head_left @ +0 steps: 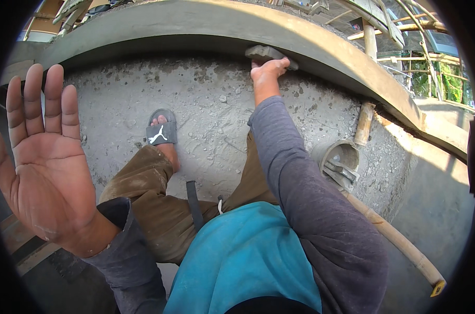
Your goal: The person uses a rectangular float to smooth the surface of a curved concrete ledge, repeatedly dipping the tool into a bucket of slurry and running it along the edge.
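My left hand (pixel 52 167) is raised at the left, palm up toward the view, with its fingers stretched out and nothing in it. My right arm reaches forward to the low grey concrete wall (pixel 195 22). In my right hand (pixel 270 70) is a grey, flat block with rough edges (pixel 262 52), held against the shaded inner face of the wall. Whether it is a sponge or a hard float cannot be made out. My fingers on its far side are partly hidden.
Right of my arm stands a round grey bucket (pixel 323 150) with tools in it. A short bamboo piece (pixel 364 124) lies between bucket and wall, and a long bamboo pole (pixel 399 246) runs toward the lower right. Loose rubble (pixel 224 98) dots the ground near my sandalled foot (pixel 162 131).
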A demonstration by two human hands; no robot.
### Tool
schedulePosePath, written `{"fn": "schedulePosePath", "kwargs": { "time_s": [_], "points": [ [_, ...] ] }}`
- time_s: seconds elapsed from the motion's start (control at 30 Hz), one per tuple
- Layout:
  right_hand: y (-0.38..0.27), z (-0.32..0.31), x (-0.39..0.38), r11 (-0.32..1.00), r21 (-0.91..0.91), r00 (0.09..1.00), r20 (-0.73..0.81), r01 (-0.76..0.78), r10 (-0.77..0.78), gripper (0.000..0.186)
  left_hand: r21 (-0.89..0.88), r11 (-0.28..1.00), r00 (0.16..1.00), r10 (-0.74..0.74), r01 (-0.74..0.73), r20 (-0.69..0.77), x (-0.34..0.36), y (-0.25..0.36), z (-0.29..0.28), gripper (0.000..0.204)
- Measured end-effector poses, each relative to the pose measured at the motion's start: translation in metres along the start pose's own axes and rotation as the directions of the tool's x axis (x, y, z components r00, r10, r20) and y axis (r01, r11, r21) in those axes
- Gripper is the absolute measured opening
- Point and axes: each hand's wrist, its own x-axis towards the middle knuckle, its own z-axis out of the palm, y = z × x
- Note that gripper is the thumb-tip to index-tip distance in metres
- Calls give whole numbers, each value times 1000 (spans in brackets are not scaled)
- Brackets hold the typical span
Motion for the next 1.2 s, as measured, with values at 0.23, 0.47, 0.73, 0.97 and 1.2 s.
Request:
{"fn": "schedulePosePath", "kwargs": {
  "time_s": [0.23,0.47,0.73,0.97,1.2],
  "points": [
    [67,-24,-112,685,-242,652,212,-687,728,70,-124,988,988,-77,94,133,15,-24,8,53],
    [-236,-169,-92,524,-841,796,222,-136,563,66,93,995,998,17,-23,57,-3,-16,32,54],
    [-396,-265,-47,-870,-484,990,141,96,31,71,-6,997,983,-71,73,168,13,-33,30,53],
    [-292,-326,61,-938,-343,995,58,-51,-76,71,40,989,969,-150,145,197,20,-66,39,50],
    [-279,-334,77,-861,-483,983,11,-157,-185,77,85,986,971,-155,141,183,32,-70,23,55]
  ]
}}
